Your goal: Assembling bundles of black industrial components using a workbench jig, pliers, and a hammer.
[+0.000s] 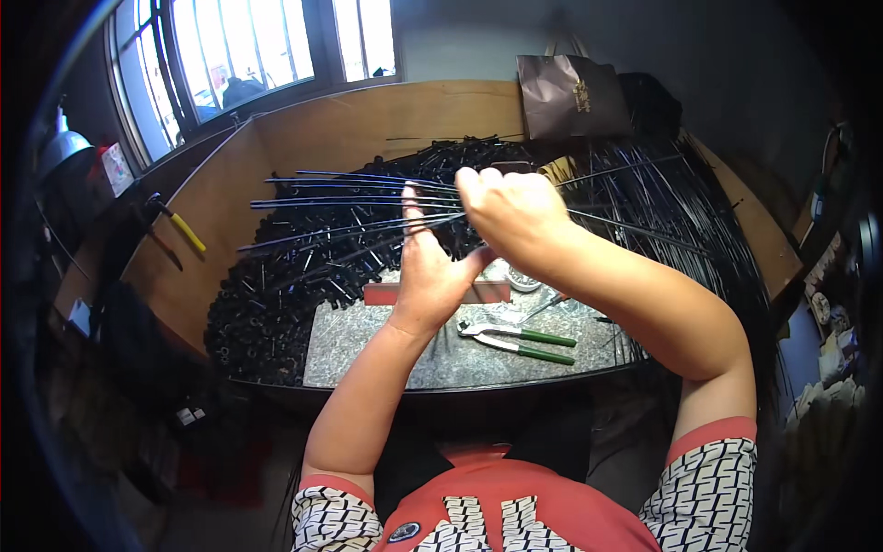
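Head view, hands (517, 207) raised, at rods (276, 204)

Left hand (430, 276): open, extended far, thumb (473, 265) spread right | right hand (515, 212): curled closed, slightly farther | left forearm (361, 409): reaching far, slightly right | right elbow (727, 354): bent out right, right forearm (639, 290) angled far-left

From far, I see a red shirt (570, 501) with short sleeves (336, 517), white with black geometric pattern, ending in red cuffs (713, 435). Two strips (463, 513) of similar pattern are on the front; toward its left edge sits a dark oval badge (403, 532) (too small for me to read). The left hand (430, 276) and the right hand (517, 210) are bare.
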The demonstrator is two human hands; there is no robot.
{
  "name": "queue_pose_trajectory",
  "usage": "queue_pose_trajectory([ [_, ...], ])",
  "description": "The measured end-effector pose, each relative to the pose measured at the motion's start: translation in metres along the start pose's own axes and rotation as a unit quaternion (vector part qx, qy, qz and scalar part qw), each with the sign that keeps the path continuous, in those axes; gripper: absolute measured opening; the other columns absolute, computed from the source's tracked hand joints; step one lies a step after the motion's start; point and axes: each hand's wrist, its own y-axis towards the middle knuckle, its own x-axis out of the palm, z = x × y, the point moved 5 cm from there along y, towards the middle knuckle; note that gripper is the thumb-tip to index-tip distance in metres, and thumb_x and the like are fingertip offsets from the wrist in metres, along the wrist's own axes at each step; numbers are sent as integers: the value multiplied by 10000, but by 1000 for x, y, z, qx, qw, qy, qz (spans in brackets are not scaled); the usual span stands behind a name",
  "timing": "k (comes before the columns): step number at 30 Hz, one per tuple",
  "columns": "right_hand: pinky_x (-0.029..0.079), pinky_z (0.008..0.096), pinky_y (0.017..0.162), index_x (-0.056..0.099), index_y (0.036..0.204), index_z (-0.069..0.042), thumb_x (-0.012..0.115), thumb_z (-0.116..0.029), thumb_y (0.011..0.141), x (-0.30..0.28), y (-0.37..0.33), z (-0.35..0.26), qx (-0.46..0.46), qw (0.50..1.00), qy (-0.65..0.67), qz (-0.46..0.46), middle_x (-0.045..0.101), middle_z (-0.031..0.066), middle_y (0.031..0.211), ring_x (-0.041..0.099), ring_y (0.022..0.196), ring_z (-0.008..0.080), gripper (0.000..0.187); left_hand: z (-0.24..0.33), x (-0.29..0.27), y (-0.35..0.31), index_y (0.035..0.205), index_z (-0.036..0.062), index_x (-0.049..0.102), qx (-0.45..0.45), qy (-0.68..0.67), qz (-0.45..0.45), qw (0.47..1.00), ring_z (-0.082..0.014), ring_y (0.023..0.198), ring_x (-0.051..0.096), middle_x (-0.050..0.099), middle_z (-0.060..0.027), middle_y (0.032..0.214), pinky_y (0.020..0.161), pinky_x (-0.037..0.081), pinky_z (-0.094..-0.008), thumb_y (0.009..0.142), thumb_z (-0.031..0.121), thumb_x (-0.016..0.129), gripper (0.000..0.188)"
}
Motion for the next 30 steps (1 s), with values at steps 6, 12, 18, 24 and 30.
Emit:
queue_pose_trajectory([
  [6, 534, 342, 550, 516, 909, 1, 590, -76, 785, 1, 28, -25, 2, 998, 63, 23, 640, 145, 762, 670, 656, 273, 164, -16, -19, -8, 1444, -40, 70, 69, 110, 221, 967, -300, 1181, 489, 448, -213, 1317, 997, 401, -364, 702, 68, 796, 1043],
  [12, 531, 345, 542, 499, 912, -3, 612, -72, 770, 1, 18, -42, -13, 993, 101, 61, 618, 138, 751, 660, 634, 267, 194, -34, -52, 0, 1143, -25, 504, 37, -82, 311, 946, -124, 869, 590, 611, -83, 988, 813, 495, -276, 841, -12, 661, 340],
  [18, 466, 449, 571, 469, 954, 15, 623, -55, 800, 22, -58, -31, 12, 957, 273, -102, 589, 196, 673, 611, 661, 389, 229, -36, -106, 7, 967, -29, 608, 72, -221, 289, 929, -118, 794, 623, 660, -58, 873, 774, 516, -258, 865, -5, 637, 109],
  [24, 462, 369, 540, 505, 1064, 13, 668, -216, 862, 15, -115, -39, 155, 794, 528, -259, 570, 140, 630, 601, 570, 255, 346, -21, -92, 20, 973, -49, 670, -98, -22, -28, 995, -160, 819, 679, 701, -102, 886, 775, 545, -281, 823, -2, 674, 158],
  [30, 480, 265, 537, 507, 957, 4, 507, -243, 978, 43, -151, -65, 277, 611, 690, -272, 585, 49, 712, 588, 619, 98, 248, -35, -65, 51, 974, 2, 701, 15, -82, -86, 993, -126, 891, 658, 704, -65, 919, 823, 522, -255, 822, 44, 702, 157],
])
